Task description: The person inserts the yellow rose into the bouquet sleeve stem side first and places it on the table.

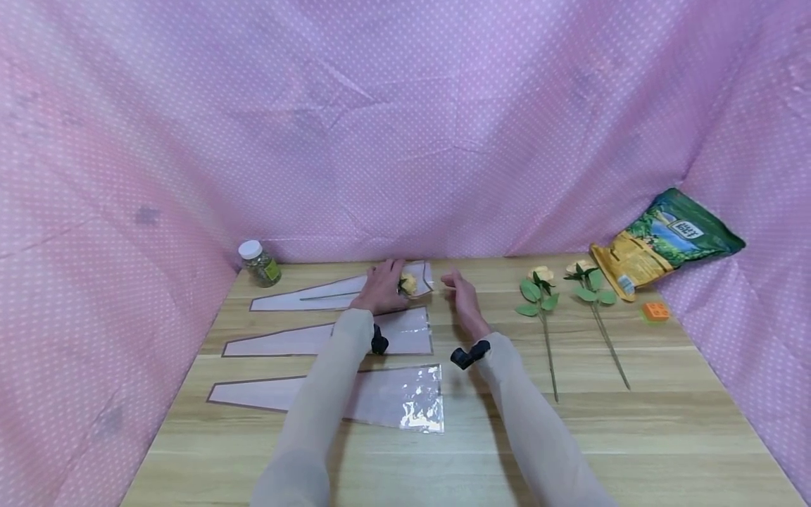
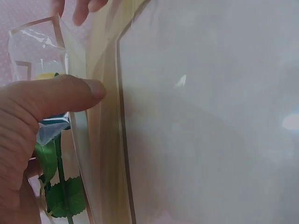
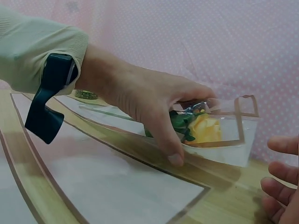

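Observation:
My left hand point(image 1: 382, 289) holds the farthest clear tapered flower sleeve point(image 1: 272, 303) across its wide part, thumb on one edge and fingers on the other. Inside lies a yellow rose point(image 3: 205, 129), its bloom near the wide mouth, which bulges open in the right wrist view. Green leaves point(image 2: 67, 196) show below the left thumb in the left wrist view, and the stem runs toward the narrow end. My right hand point(image 1: 467, 303) hovers just right of the mouth, fingers extended and holding nothing; only its fingertips point(image 3: 282, 170) show in the right wrist view.
Two brown-edged sleeves lie nearer me, a middle one point(image 1: 405, 331) and a front one point(image 1: 399, 394). To the right are two roses point(image 1: 541, 274) point(image 1: 592, 282), an orange block point(image 1: 655, 311) and a green-yellow bag point(image 1: 665, 239). A white-lidded jar point(image 1: 260, 264) stands back left; pink cloth point(image 1: 405, 141) hangs behind.

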Demonstrator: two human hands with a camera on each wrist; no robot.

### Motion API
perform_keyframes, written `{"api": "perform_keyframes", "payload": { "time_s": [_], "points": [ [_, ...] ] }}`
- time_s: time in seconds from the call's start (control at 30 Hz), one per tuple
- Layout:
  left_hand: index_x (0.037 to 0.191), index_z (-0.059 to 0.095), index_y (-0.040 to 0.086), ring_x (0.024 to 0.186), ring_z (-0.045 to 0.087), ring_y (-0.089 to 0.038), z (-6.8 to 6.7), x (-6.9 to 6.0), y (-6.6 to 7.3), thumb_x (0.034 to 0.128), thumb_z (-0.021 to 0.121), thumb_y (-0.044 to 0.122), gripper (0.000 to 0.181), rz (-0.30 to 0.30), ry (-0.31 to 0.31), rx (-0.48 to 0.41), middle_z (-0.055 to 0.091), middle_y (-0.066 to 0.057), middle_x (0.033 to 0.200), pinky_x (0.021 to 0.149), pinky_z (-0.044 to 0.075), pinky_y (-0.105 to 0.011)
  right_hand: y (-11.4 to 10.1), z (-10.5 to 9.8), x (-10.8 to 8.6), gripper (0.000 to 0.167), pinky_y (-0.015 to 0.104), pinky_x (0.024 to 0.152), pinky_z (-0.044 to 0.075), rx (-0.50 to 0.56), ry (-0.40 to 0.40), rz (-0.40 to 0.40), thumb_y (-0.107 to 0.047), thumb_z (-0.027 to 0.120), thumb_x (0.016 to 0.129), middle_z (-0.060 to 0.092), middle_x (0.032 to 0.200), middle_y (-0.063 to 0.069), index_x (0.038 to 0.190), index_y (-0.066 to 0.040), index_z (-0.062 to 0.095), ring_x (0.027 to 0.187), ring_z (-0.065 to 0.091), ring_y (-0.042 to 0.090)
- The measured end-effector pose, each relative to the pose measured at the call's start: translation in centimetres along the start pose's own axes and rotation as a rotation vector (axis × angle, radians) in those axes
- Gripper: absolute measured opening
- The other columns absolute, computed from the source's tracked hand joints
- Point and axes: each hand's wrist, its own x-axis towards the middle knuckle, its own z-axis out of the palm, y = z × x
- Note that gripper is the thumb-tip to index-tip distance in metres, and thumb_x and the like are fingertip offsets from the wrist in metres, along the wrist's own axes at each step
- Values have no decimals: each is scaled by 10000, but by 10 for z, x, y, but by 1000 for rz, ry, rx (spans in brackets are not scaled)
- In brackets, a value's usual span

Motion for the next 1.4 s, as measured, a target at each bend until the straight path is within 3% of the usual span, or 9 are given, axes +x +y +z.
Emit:
{"api": "perform_keyframes", "payload": {
  "time_s": [0.1,0.2,0.5,0.63,0.8,0.93,1.23,1.4],
  "points": [
    [1519,319,110,1370,436,-323,1,2,-4,766,814,318,925,3,2,-5,452,-144,1466,1151,282,-614,3,-3,0,499,267,694,383,33,6,15,-349,353,1080,530,911,74,1250,60,582,800,476,164],
    [1538,301,116,1362,447,-324,3,3,-8,770,816,321,948,-3,-6,-11,464,-145,1457,1146,280,-625,5,-5,2,401,251,695,405,43,-2,3,-270,444,1057,521,882,37,1231,63,582,791,473,151],
    [1560,274,129,1389,427,-346,3,2,-7,741,868,333,1032,-30,-23,-58,462,-164,1463,1187,200,-657,4,5,4,340,273,748,501,-154,-76,-143,-227,658,959,682,1143,162,1183,28,665,898,606,197],
    [1563,266,136,1409,409,-337,2,2,-6,731,881,338,1054,-46,-35,-62,446,-163,1489,1196,182,-644,5,13,6,284,231,718,510,-174,-57,-190,-180,708,919,700,1135,189,1103,36,700,880,640,209],
    [1576,232,145,1453,362,-327,2,2,-6,731,884,345,1086,-50,-50,-69,391,-164,1554,1210,156,-640,8,19,7,221,207,705,492,-186,-4,-208,-131,705,912,713,1026,171,1066,28,704,852,629,187],
    [1588,205,143,1483,319,-328,1,1,-7,738,878,354,1105,-47,-64,-79,345,-161,1592,1214,138,-650,10,20,8,181,202,711,485,-233,-20,-193,-149,682,929,720,1030,146,1011,6,727,838,618,139],
    [1582,220,128,1501,295,-323,0,0,-13,760,857,393,1073,-71,-85,-81,328,-156,1602,1222,117,-644,11,17,7,167,218,760,477,-306,-25,-165,-132,675,918,733,1032,171,968,13,742,890,636,182],
    [1585,211,141,1523,248,-330,0,-2,-15,754,850,440,1090,-64,-87,-75,288,-146,1626,1219,104,-656,12,14,8,156,205,727,464,-323,-20,-166,-109,689,906,732,956,142,959,29,740,821,604,126]
  ]
}}
